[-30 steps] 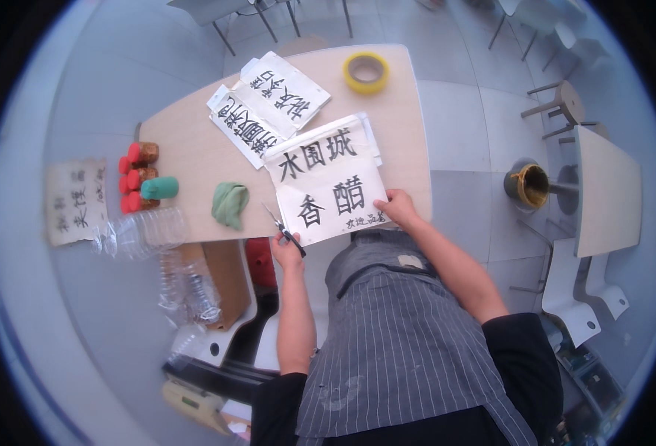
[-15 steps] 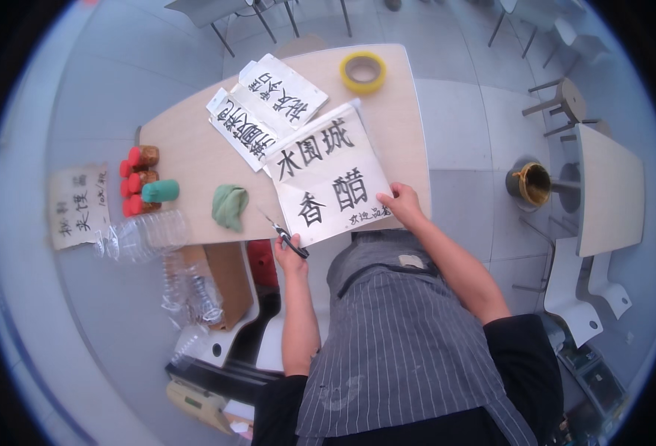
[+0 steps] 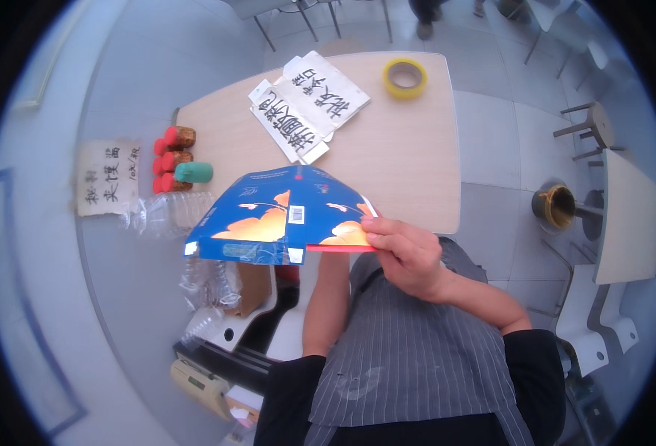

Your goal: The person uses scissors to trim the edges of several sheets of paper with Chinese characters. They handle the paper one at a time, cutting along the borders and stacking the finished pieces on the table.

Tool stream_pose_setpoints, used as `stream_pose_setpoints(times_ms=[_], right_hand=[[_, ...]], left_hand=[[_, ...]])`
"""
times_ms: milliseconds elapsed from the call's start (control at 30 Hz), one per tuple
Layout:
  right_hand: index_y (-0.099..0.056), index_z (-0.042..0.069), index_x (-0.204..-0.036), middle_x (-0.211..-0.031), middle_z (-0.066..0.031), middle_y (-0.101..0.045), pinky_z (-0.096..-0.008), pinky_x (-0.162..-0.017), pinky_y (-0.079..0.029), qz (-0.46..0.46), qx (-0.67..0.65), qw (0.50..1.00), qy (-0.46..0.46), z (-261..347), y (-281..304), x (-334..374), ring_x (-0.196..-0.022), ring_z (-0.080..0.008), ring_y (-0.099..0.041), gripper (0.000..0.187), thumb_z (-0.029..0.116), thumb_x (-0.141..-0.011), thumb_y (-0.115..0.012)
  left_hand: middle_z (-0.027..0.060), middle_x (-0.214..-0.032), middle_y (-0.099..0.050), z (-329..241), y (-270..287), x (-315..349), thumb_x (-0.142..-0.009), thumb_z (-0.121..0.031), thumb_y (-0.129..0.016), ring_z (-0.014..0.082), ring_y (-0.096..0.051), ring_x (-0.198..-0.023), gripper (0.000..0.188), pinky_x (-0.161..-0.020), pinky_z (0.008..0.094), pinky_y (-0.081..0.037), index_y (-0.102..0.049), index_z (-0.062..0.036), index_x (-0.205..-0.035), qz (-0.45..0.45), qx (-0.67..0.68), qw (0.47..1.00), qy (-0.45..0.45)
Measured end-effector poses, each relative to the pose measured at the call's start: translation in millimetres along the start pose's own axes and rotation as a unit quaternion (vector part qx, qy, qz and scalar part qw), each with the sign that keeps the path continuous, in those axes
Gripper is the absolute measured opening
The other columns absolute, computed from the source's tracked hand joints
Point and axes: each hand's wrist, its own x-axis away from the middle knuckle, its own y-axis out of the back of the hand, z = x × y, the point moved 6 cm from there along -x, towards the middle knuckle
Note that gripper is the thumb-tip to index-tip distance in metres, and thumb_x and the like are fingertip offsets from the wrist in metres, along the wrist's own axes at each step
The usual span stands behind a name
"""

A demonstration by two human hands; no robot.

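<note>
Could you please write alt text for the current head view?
A person's right hand holds a blue, orange-printed cardboard sheet by its right edge; the left hand is hidden behind it. Beyond, a table bears lettered white sheets and yellow tape, with red-lidded jars at left.

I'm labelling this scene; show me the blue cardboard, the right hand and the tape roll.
Blue cardboard (image 3: pixel 295 196), head view: blue patch near its middle.
Right hand (image 3: pixel 413 256), head view: back of the hand.
Tape roll (image 3: pixel 404 94), head view: its yellow ring.
</note>
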Motion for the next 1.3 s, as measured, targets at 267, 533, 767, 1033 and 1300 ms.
stream_pose_setpoints(times_ms=[267, 533, 767, 1033, 1300], right_hand=[[-0.061, -0.004, -0.09, -0.086, -0.0101, -0.067, -0.0251, -0.066, -0.052, -0.121, -0.088, 0.968, -0.203, -47.6, 27.8, 7.1, -0.074, -0.0123, -0.063, 0.009, -0.005, -0.081, -0.063], [-0.051, -0.004, -0.115, -0.107, -0.0122, -0.06, -0.0307, -0.083, -0.05, -0.325, -0.469, 0.733, -0.37, -155.0, 47.0, 21.0, -0.097, -0.0184, -0.06, 0.03, 0.003, -0.086, -0.055], [-0.036, 0.002, -0.132, -0.123, -0.013, -0.052, -0.0449, -0.088, -0.052, -0.11, -0.542, 0.703, -0.447, -149.0, -29.4, 30.3, -0.107, -0.0273, -0.057, 0.044, 0.008, -0.091, -0.05], [-0.044, 0.003, -0.127, -0.116, -0.0097, -0.056, -0.0359, -0.082, -0.054, -0.017, -0.475, 0.772, -0.422, -131.3, -67.9, 29.5, -0.1, -0.0204, -0.06, 0.036, 0.012, -0.094, -0.051], [-0.048, 0.004, -0.124, -0.111, -0.0071, -0.058, -0.0315, -0.079, -0.053, -0.048, -0.433, 0.827, -0.355, -119.5, -65.2, 29.0, -0.096, -0.0172, -0.059, 0.031, 0.012, -0.094, -0.052]], left_hand=[[0.0077, -0.096, -0.059, -14.9, -25.3, 3.3, -0.084, 0.003, -0.053, 0.0208, -0.061, -0.08, 0.027, -0.063, 0.0326, -0.051, -0.05, -0.0045, -0.109, -0.088, -0.085, 0.989, -0.081], [0.005, -0.097, -0.053, -75.5, -90.8, 58.0, -0.081, 0.005, -0.06, 0.0144, -0.056, -0.085, 0.038, -0.076, 0.0274, -0.05, -0.044, -0.0033, -0.115, -0.054, -0.111, 0.967, -0.222], [0.0056, -0.096, -0.055, -73.5, -118.0, 71.2, -0.079, 0.002, -0.065, 0.0135, -0.057, -0.085, 0.048, -0.076, 0.0254, -0.048, -0.04, -0.0031, -0.12, -0.067, -0.216, 0.948, -0.224], [0.0065, -0.087, -0.06, -79.2, -118.2, 77.5, -0.082, -0.005, -0.067, 0.0135, -0.06, -0.074, 0.045, -0.063, 0.0241, -0.049, -0.039, -0.0015, -0.117, -0.022, -0.111, 0.962, -0.248], [0.006, -0.081, -0.057, -87.5, -114.7, 80.9, -0.081, -0.001, -0.065, 0.0153, -0.058, -0.064, 0.041, -0.057, 0.0263, -0.049, -0.04, -0.0031, -0.113, -0.016, -0.13, 0.97, -0.206]])
